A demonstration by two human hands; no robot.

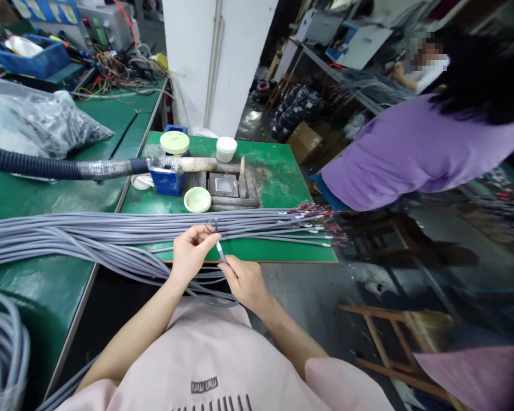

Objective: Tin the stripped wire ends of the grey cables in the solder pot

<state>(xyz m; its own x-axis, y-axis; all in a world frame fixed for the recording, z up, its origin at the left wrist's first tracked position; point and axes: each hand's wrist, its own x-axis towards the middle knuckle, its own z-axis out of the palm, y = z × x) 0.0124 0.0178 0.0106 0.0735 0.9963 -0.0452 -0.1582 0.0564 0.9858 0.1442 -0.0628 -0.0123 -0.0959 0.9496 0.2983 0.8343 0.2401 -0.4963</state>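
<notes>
My left hand [193,249] pinches the thin coloured wires at the stripped end of a grey cable [221,252]. Just below, my right hand [245,281] is closed around that cable's sheath, near a white band. Behind my hands, a thick bundle of grey cables [124,224] lies across the green bench, its stripped wire ends [312,212] fanned out at the right. Beyond the bundle stand a small solder pot [225,186] in a grimy frame and a pale green dish [197,199].
A ribbed dark hose [68,165] runs in from the left to a blue box [167,180]. A white lidded jar [226,149] stands behind the pot. At the right, a person in a purple top [394,151] is close by. A wooden stool [394,342] is at the lower right.
</notes>
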